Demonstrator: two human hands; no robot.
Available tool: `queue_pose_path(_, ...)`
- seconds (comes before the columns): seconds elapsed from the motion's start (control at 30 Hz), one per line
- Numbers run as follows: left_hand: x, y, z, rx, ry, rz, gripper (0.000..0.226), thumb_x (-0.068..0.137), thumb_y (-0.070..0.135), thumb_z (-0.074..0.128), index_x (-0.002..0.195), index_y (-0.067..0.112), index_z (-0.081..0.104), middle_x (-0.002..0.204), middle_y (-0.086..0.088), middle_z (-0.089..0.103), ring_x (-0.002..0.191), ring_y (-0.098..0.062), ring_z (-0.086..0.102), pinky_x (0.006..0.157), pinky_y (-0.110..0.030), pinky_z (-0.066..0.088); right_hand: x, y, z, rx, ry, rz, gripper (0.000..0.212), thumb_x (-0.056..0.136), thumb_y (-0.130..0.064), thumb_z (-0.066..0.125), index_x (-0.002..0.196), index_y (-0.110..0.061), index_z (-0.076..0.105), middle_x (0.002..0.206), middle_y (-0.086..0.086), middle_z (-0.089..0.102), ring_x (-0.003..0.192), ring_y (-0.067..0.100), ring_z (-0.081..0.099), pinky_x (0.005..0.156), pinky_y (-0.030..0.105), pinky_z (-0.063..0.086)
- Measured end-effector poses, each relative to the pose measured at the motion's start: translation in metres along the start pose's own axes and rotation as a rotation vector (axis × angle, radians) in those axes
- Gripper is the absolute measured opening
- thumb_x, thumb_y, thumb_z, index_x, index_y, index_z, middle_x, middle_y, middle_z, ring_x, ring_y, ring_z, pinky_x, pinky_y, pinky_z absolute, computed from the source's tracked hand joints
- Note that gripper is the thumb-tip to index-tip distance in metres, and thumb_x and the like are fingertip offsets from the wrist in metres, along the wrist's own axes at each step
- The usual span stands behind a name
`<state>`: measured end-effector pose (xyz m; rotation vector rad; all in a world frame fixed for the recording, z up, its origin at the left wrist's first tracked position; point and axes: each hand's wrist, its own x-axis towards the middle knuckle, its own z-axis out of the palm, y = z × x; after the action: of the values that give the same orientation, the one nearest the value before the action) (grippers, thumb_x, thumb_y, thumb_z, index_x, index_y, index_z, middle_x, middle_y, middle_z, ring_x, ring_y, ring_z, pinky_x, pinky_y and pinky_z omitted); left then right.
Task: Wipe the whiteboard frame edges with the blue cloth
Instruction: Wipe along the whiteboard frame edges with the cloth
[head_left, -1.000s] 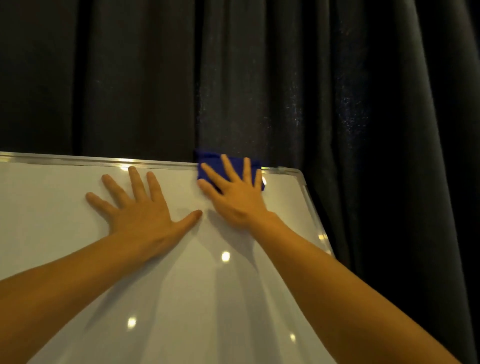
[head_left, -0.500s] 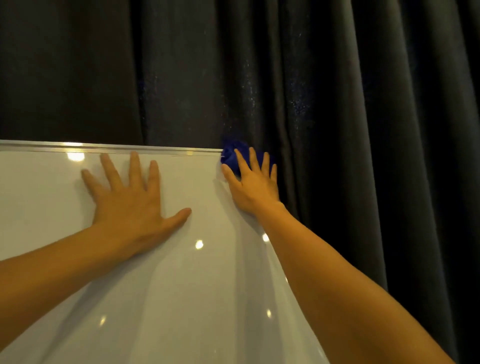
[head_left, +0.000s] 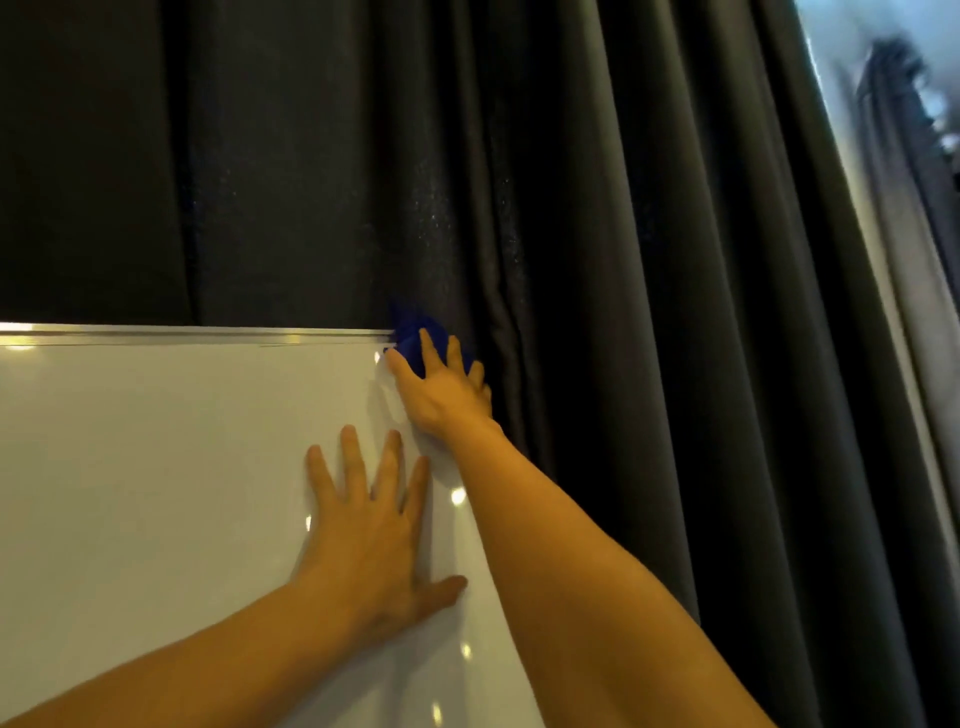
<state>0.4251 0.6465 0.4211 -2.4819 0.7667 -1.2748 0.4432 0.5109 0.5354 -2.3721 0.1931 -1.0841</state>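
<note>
The whiteboard (head_left: 156, 493) is seen as a smooth, glossy white panel with small bright glints on it, bounded along the top by a thin silvery metal frame edge (head_left: 208, 335). The blue cloth (head_left: 415, 332) is soft and bunched into a rumpled lump. A dark curtain (head_left: 623, 260) in heavy vertical folds is hung behind the board; a strip of pale daylight is seen at its right margin.

The cloth is located at the board's upper right corner, pressed there under the fingertips of the right hand (head_left: 444, 392), whose fingers are extended over it. The left hand (head_left: 369, 525) is laid flat on the panel, fingers spread wide, below the right hand and holding nothing.
</note>
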Motion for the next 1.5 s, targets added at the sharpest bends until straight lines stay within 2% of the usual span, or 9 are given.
queue_pose_path(0.27,-0.009,-0.009,0.005,0.022,0.066,0.017,0.125,0.059,0.096,0.000,0.155,0.016,-0.008,0.163,-0.023,-0.010,0.138,-0.061,-0.022,0.104,-0.076,-0.009,-0.165,0.083,0.050,-0.050,0.128,0.181,0.069,0.093,-0.074,0.018,0.154,-0.048,0.001,0.167,-0.005,0.007,0.149,0.033,0.012,0.120,0.050,0.015)
queue_pose_path(0.47,-0.028,-0.003,0.004,-0.013,0.059,0.081,0.126,0.059,0.094,-0.002,0.156,0.014,-0.002,0.162,-0.027,-0.007,0.139,-0.063,-0.015,0.106,-0.076,-0.003,-0.291,0.102,0.079,-0.004,0.239,0.415,0.067,0.092,-0.074,0.022,0.150,-0.053,-0.005,0.167,-0.010,0.004,0.152,0.023,-0.004,0.123,0.051,0.006)
queue_pose_path(0.57,-0.032,-0.010,0.001,-0.004,0.036,0.059,0.124,0.061,0.093,0.000,0.156,0.013,-0.003,0.161,-0.029,-0.007,0.138,-0.064,-0.015,0.106,-0.076,-0.004,-0.262,0.088,0.081,-0.013,0.216,0.397,0.062,0.094,-0.073,0.018,0.147,-0.057,-0.008,0.167,-0.010,-0.001,0.152,0.023,-0.009,0.123,0.048,-0.004)
queue_pose_path(0.73,-0.055,0.009,-0.010,-0.073,0.057,0.196,0.119,0.070,0.091,0.010,0.154,0.010,-0.013,0.161,-0.027,-0.013,0.139,-0.060,-0.022,0.107,-0.074,-0.008,-0.153,0.046,0.043,0.022,0.191,0.310,0.058,0.099,-0.064,0.016,0.154,-0.050,0.006,0.168,-0.005,0.003,0.152,0.032,-0.001,0.121,0.052,-0.002)
queue_pose_path(0.87,-0.051,0.004,0.005,-0.080,0.086,0.145,0.120,0.072,0.089,0.013,0.151,0.006,-0.021,0.157,-0.030,-0.025,0.135,-0.059,-0.033,0.106,-0.073,-0.016,-0.032,-0.001,0.015,0.111,0.059,0.151,0.058,0.098,-0.065,0.018,0.153,-0.051,0.007,0.168,-0.006,-0.002,0.151,0.038,-0.004,0.118,0.056,-0.003)
queue_pose_path(1.0,-0.038,-0.006,0.008,-0.090,0.076,0.118,0.119,0.072,0.090,0.013,0.152,0.008,-0.018,0.157,-0.029,-0.025,0.134,-0.058,-0.035,0.104,-0.073,-0.021,0.004,0.000,0.017,0.023,0.014,0.036,0.063,0.095,-0.069,0.015,0.154,-0.049,0.005,0.168,-0.005,-0.003,0.152,0.033,-0.004,0.121,0.052,-0.001)
queue_pose_path(1.2,-0.032,-0.013,0.006,-0.036,0.094,0.093,0.119,0.067,0.087,0.002,0.155,0.007,-0.005,0.161,-0.028,-0.010,0.139,-0.059,-0.022,0.108,-0.073,-0.007,-0.132,0.089,0.053,-0.096,0.081,-0.083,0.071,0.093,-0.067,0.008,0.158,-0.038,0.003,0.168,-0.009,0.001,0.153,0.014,-0.005,0.123,0.043,0.001)
queue_pose_path(1.33,-0.027,-0.014,0.006,-0.011,0.046,0.080,0.112,0.072,0.080,0.001,0.155,0.005,-0.002,0.161,-0.029,-0.009,0.139,-0.063,-0.015,0.108,-0.075,-0.002,-0.275,0.130,0.082,-0.026,0.068,0.123,0.060,0.091,-0.073,0.019,0.141,-0.067,-0.013,0.161,-0.028,-0.013,0.149,0.009,-0.020,0.122,0.039,-0.009)
queue_pose_path(1.5,-0.040,0.014,-0.002,0.033,-0.025,0.081,0.124,0.066,0.088,0.001,0.154,0.001,0.002,0.159,-0.033,-0.004,0.138,-0.065,-0.009,0.107,-0.078,0.003,-0.331,0.131,0.091,-0.052,0.097,0.230,0.058,0.091,-0.075,0.020,0.131,-0.074,-0.022,0.145,-0.043,-0.030,0.136,-0.005,-0.039,0.117,0.035,-0.014)
